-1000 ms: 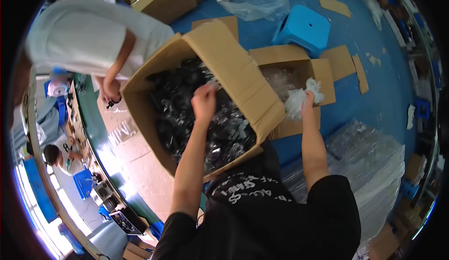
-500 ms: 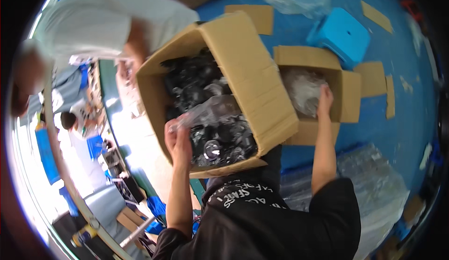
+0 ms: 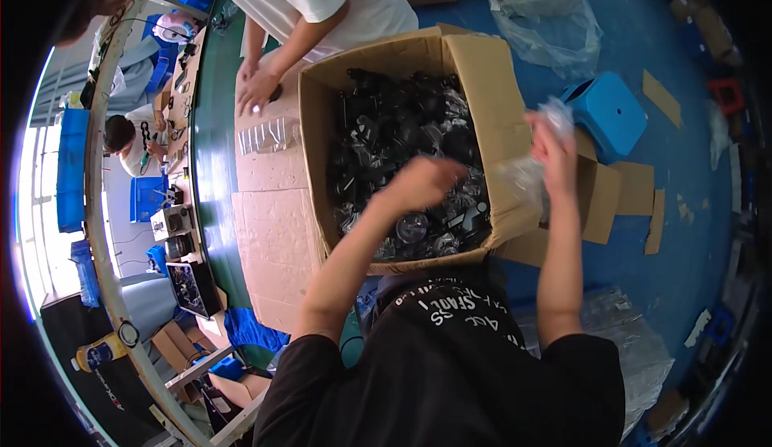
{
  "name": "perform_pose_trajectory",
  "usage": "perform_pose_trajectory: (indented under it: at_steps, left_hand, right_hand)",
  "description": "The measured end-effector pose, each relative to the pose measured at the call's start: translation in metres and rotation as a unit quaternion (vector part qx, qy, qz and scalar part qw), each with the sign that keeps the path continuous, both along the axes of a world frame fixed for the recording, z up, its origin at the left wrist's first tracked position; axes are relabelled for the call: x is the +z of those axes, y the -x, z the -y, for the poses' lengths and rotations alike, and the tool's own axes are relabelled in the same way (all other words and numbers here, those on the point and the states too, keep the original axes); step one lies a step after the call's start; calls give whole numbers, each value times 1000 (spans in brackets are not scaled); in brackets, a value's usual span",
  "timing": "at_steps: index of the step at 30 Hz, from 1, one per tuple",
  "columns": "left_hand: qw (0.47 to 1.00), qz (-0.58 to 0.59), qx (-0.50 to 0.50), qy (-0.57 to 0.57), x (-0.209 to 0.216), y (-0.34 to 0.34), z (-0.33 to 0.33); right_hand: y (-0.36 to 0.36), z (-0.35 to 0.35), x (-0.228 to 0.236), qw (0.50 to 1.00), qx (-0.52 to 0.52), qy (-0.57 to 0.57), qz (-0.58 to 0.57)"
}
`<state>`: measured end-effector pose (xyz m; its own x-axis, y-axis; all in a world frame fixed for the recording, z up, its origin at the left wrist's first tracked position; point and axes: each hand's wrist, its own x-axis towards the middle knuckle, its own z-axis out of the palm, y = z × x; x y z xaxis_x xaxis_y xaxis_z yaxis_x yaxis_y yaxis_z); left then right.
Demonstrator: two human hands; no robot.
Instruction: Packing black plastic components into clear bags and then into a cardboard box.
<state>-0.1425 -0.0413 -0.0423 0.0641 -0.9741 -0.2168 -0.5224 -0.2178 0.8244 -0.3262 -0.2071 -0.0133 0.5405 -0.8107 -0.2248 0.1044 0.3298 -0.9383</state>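
A large open cardboard box [image 3: 492,85] stands in front of me, filled with black parts [image 3: 394,117], many in clear plastic. My left hand [image 3: 428,183] is over these parts inside the box. Its fingers are smeared by motion, so whether it holds anything is unclear. Near it lies a round clear piece [image 3: 412,227]. Beyond the box's right flap my right hand [image 3: 555,157] is raised, closed on a crumpled clear plastic bag [image 3: 556,114]. Blurred clear plastic also hangs beside that hand. Below it, a smaller cardboard box [image 3: 601,198] is partly hidden.
A blue stool [image 3: 615,113] and cardboard pieces [image 3: 631,190] lie to the right on the blue floor. A clear plastic sheet [image 3: 555,25] is farther back. At far left a co-worker's hands [image 3: 261,85] rest over a cardboard-covered table [image 3: 269,170] holding clear packaging [image 3: 269,136].
My right hand has risen out of the smaller box with clear plastic. My left hand, which held a clear bag above the parts, has moved right over them. The whole view has shifted.
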Motion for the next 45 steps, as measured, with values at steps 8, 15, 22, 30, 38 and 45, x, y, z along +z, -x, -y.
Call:
perform_pose_trajectory:
  at_steps: [8, 15, 22, 30, 38, 45]
  left_hand:
    - [895, 263, -199, 302, -101, 11, 52]
    - [942, 323, 64, 56, -81, -56, 127]
    - [894, 443, -54, -34, -115, -72, 149]
    - [915, 371, -145, 65, -85, -108, 118]
    - [974, -141, 38, 173, 13, -109, 75]
    - [929, -313, 139, 139, 43, -118, 54]
  right_hand:
    - [42, -61, -10, 989, 26, -89, -118]
    - [30, -100, -44, 980, 96, -113, -131]
    - [26, -105, -46, 974, 104, -176, -99]
    - [2, -84, -47, 955, 137, -256, 65]
    - [-80, -1, -30, 993, 98, 57, -23]
    - [-153, -11, -8, 868, 376, -309, 94]
